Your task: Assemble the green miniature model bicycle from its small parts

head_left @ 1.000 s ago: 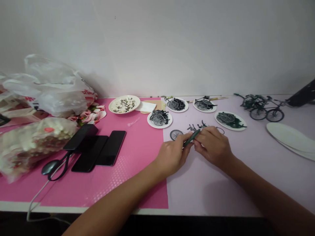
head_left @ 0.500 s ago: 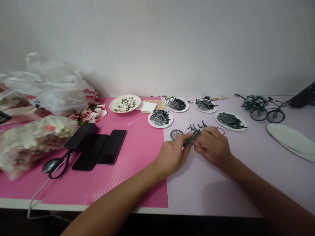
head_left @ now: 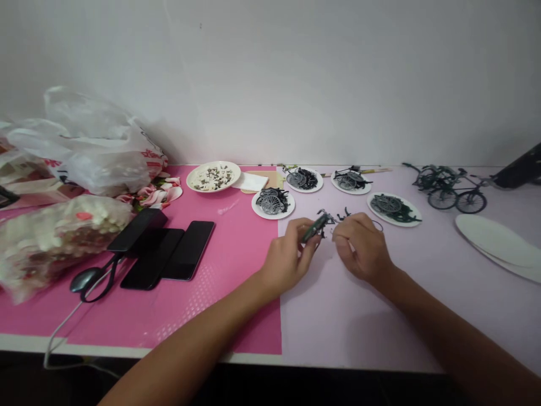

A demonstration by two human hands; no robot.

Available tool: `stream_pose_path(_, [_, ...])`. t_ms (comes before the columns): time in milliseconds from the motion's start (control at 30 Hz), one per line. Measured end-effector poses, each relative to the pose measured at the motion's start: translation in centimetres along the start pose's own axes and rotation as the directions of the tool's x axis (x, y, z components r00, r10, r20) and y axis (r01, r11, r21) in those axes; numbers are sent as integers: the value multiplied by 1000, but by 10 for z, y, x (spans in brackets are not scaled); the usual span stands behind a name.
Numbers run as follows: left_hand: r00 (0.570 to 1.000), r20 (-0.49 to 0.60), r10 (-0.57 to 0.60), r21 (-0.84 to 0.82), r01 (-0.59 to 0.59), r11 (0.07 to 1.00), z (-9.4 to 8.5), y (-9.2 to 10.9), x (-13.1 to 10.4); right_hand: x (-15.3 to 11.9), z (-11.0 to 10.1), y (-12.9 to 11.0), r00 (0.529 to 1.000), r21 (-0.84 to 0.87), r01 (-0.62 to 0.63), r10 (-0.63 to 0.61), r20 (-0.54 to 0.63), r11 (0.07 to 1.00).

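Note:
My left hand (head_left: 286,258) is closed around a dark green toy bicycle wheel (head_left: 313,228), seen nearly edge-on. Just to its right, my right hand (head_left: 364,246) has its fingers curled and pressed together; whatever lies inside them is hidden. Small dark bicycle parts (head_left: 344,213) lie on the table beyond the hands. A thin wheel (head_left: 378,226) shows partly behind my right hand. The closest plate (head_left: 416,222) of green bicycle parts sits beyond that hand, to the right.
More white plates (head_left: 291,212) of dark bicycle parts stand toward the wall. Assembled toy bicycles (head_left: 456,198) are at the right, behind stacked white plates (head_left: 486,231). Leftward lie two phones (head_left: 192,251), a bowl (head_left: 235,179) of small pieces and plastic bags (head_left: 97,152).
My hands have drawn apart. The left one has moved slightly left with the green wheel, and my right fingers have come away from it.

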State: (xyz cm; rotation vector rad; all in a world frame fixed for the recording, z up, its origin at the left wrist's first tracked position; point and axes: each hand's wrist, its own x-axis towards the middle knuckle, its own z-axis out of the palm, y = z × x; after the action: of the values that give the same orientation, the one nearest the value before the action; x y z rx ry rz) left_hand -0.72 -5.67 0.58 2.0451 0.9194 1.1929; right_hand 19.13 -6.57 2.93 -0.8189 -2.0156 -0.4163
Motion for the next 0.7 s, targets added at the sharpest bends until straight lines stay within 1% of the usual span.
stream_pose_path(33, [999,-27,-35,-44,34,998,-1,-1,2,0,-2,4,999,11,-35,35,-7,999])
stream_pose_path(100, [991,-101,-92,-159,75,984,-4,-5,8,-2,-5,15,994,-21,-107,107,-16,994])
stream_pose_path(233, [957,-191,-218,-359,138,923,-8,-15,20,-12,-7,49,968,-129,-250,250,-17,960])
stream_pose_path(267, [947,-191,-260,-412,163,896,-9,-18,23,-16,-6,57,962,-152,-271,275,6,951])
stream_pose_path(367, [911,-177,-373,-540,227,811,-11,-26,28,-28,0,75,941,-170,-286,310,134,943])
stream_pose_path(467, [879,-150,-452,-593,285,753,-13,-29,32,-36,6,79,894,-129,-332,355,273,934])
stream_pose_path(567, [854,-140,-501,-641,307,704,-14,-29,33,-38,12,72,835,-25,-387,361,416,922])
stream_pose_path(633, [841,-136,-524,-665,314,677,-15,-29,34,-38,16,66,806,19,-406,349,477,913])
stream_pose_path(700, [830,-130,-542,-680,323,658,-16,-28,34,-37,19,63,792,26,-410,341,507,912])
